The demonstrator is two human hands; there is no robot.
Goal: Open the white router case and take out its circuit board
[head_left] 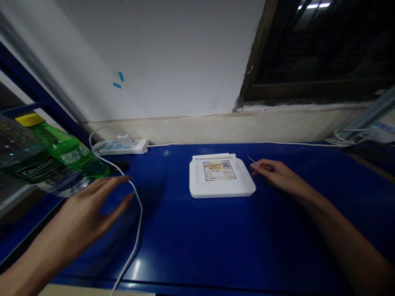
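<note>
A white router (222, 190) lies flat on the blue table, with a printed label (219, 170) on its top and its antennas folded along the back edge. Beside its right side is my right hand (274, 173), fingers pinched around a thin metal pin (252, 160) whose tip points up and left. Most of the pin is hidden by the fingers, so its exact kind is unclear. My left hand (89, 211) hovers over the table's left part, thumb and fingers apart, holding nothing. A white cable (140, 218) passes close to its fingertips; whether they touch is unclear.
A white power strip (140, 146) with a plugged-in charger (124, 139) sits against the wall. A green bottle (66, 150) and a clear water bottle (37, 166) stand at the left. More white cable (339, 142) coils at the far right. The blue table (216, 242) ends at the front edge.
</note>
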